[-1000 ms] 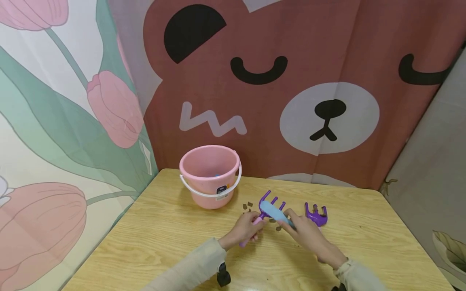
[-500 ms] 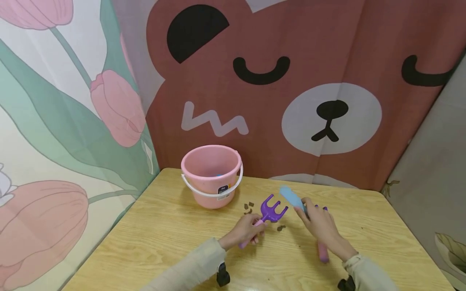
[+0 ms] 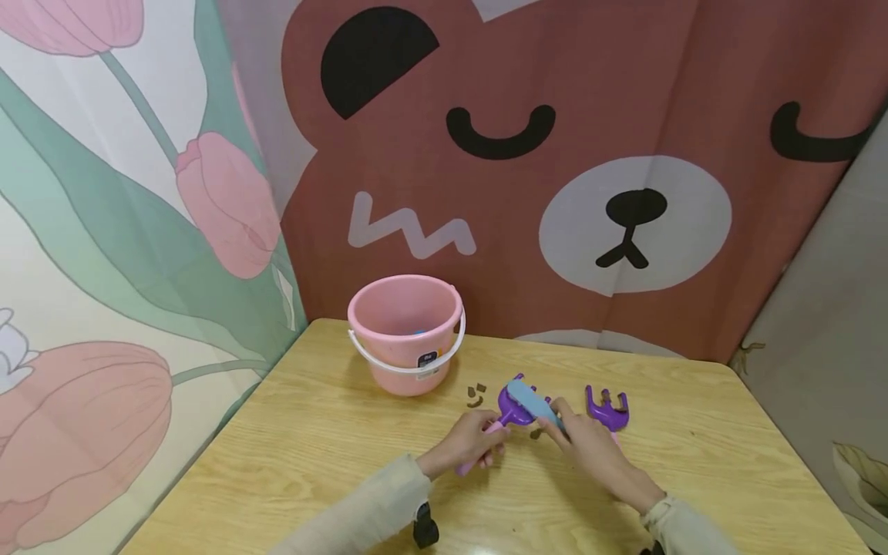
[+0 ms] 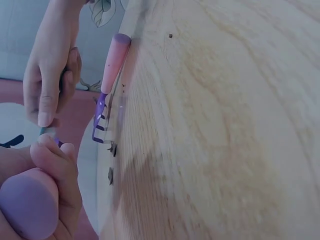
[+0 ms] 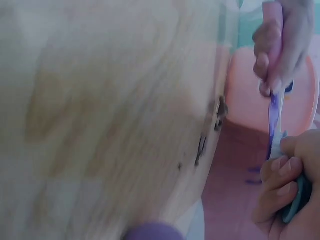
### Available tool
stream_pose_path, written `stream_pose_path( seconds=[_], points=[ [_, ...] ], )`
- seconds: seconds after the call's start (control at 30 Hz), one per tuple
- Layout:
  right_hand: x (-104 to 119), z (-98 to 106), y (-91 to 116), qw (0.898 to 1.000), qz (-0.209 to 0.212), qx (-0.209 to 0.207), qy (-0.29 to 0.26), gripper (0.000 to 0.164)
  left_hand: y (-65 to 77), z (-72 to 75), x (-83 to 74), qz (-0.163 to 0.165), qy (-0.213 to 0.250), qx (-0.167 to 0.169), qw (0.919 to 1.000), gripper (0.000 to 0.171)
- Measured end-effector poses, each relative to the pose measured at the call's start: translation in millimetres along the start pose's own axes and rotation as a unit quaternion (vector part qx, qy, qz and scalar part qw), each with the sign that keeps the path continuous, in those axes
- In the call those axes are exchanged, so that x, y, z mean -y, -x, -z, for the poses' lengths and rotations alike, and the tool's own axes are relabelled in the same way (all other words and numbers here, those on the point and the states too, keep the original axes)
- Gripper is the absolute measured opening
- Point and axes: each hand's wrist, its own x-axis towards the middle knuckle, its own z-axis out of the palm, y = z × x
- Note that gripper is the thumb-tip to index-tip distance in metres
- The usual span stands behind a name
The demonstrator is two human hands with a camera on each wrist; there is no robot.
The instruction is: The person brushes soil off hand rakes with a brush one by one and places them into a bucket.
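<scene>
My left hand point(image 3: 472, 439) grips the pink handle of a purple toy garden fork point(image 3: 509, 410), its prongs pointing away and up off the table. My right hand point(image 3: 593, 445) holds a brush point(image 3: 531, 401) with a light-blue head and a dark teal handle. The brush head lies across the fork's prongs and covers part of them. In the left wrist view, the rounded handle end point(image 4: 30, 205) shows in my left fist. A second purple fork point(image 3: 610, 416), with brown bits between its prongs, lies on the table beyond my right hand.
A pink bucket point(image 3: 398, 356) with a white handle stands at the back left, something blue inside. Brown crumbs point(image 3: 475, 399) lie in front of it, and more lie below the held fork. A printed bear curtain point(image 3: 499, 231) hangs right behind the table point(image 3: 333, 455).
The brush swung off to the right, baring the fork's prongs, and is back over them now. My left hand has barely moved with the fork.
</scene>
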Motion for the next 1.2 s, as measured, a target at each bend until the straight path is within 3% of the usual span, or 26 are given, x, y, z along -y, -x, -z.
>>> stream_pose_path(
  seconds=[0.13,0.27,0.37,0.6,0.8,1.0,1.2],
  points=[
    [-10.4,9.2,-2.4,0.999,-0.021,-0.01,0.025,0.026,0.5,1.1,0.8,0.001,0.003,0.002,1.0,0.017],
    [-13.4,19.4,-4.7,0.997,-0.015,-0.052,0.053,0.028,1.0,1.9,-1.1,0.005,-0.003,-0.001,1.0,0.014],
    [-9.1,22.5,-5.8,0.996,-0.002,-0.071,0.045,0.028,1.6,2.4,-2.1,0.009,0.001,0.0,1.0,0.012],
    [3.3,11.6,-2.8,0.998,0.041,-0.03,-0.022,0.024,1.6,1.9,-3.9,0.013,0.013,0.006,0.9998,0.013],
    [2.1,1.8,-0.4,0.999,0.019,0.005,-0.025,0.023,1.7,0.5,-6.5,0.009,0.025,0.002,0.9996,0.01],
    [-12.3,6.2,-1.1,0.999,0.004,-0.029,0.014,0.024,3.3,0.6,-6.8,0.007,0.023,0.005,0.9997,0.016],
    [-23.3,20.9,-2.8,0.996,-0.019,-0.064,0.056,0.028,0.0,10.3,-8.4,0.011,0.0,0.008,0.9999,0.014]
  ],
)
